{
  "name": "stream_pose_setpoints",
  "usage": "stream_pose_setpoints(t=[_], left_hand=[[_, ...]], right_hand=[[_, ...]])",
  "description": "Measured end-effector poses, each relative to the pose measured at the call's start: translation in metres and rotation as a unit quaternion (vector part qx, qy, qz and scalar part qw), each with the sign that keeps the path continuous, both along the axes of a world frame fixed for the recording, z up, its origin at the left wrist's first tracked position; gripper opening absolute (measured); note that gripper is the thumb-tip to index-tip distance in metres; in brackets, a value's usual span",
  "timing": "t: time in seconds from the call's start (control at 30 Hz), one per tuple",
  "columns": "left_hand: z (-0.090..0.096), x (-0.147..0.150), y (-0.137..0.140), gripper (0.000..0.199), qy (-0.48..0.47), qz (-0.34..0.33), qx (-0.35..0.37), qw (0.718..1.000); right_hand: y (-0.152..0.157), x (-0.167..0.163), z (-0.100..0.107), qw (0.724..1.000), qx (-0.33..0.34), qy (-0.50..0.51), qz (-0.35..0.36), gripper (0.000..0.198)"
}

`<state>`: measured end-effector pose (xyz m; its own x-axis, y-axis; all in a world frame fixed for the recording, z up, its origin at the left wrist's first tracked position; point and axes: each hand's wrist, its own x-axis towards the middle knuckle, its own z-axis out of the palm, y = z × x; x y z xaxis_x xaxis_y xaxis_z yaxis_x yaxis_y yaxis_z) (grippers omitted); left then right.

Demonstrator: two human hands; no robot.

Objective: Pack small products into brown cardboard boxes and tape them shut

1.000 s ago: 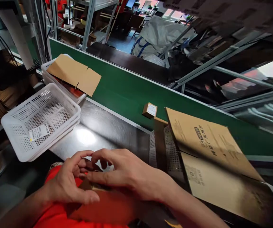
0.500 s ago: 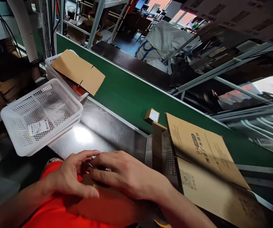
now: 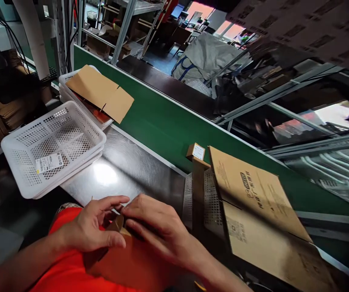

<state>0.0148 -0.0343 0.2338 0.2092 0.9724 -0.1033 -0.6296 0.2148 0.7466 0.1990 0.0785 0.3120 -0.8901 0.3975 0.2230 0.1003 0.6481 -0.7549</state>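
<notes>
A brown cardboard box (image 3: 131,259) rests against my lap, its near end in shade. My left hand (image 3: 92,227) curls round the box's left end, thumb along the top and fingers behind a raised flap (image 3: 118,222). From the other side my right hand (image 3: 159,227) bends over the same end, with fingers pressed on the flap area. The fingertips of both hands nearly meet there, and what lies between them is partly hidden.
White perforated baskets (image 3: 52,150) are stacked at left on a metal table (image 3: 125,170). Flat cardboard (image 3: 101,91) covers another basket. A green conveyor (image 3: 159,121) runs behind, carrying a small labelled box (image 3: 196,151). A printed carton sheet (image 3: 253,207) lies right.
My right hand has shifted slightly, and its fingers have moved on the box end. A flap edge now shows between my hands. The view has turned a little.
</notes>
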Motion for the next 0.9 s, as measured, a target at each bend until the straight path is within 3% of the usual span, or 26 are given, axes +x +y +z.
stream_pose_setpoints(t=[0.07, 0.13, 0.37, 0.53, 0.67, 0.9], left_hand=[[0.003, 0.001, 0.0, 0.073, -0.013, -0.01, 0.005, 1.0], [0.006, 0.002, 0.001, 0.07, -0.022, -0.015, 0.011, 1.0], [0.007, 0.009, 0.002, 0.076, -0.023, -0.016, -0.014, 1.0], [0.006, 0.013, 0.001, 0.079, -0.03, -0.019, -0.019, 0.999], [0.007, 0.013, -0.002, 0.082, 0.004, -0.007, -0.046, 0.999], [0.014, 0.012, -0.002, 0.067, 0.085, -0.007, -0.073, 0.994]], right_hand=[[-0.004, 0.0, 0.0, 0.997, -0.075, 0.001, -0.03, 0.013], [-0.007, -0.002, 0.002, 0.99, -0.127, -0.005, -0.057, 0.014], [-0.013, -0.011, 0.013, 0.955, -0.247, -0.101, -0.129, 0.009], [-0.009, -0.013, 0.024, 0.925, -0.331, -0.139, -0.121, 0.008], [-0.004, -0.015, 0.026, 0.88, -0.441, -0.145, -0.1, 0.015], [0.003, -0.018, 0.019, 0.853, -0.464, -0.194, -0.136, 0.024]])
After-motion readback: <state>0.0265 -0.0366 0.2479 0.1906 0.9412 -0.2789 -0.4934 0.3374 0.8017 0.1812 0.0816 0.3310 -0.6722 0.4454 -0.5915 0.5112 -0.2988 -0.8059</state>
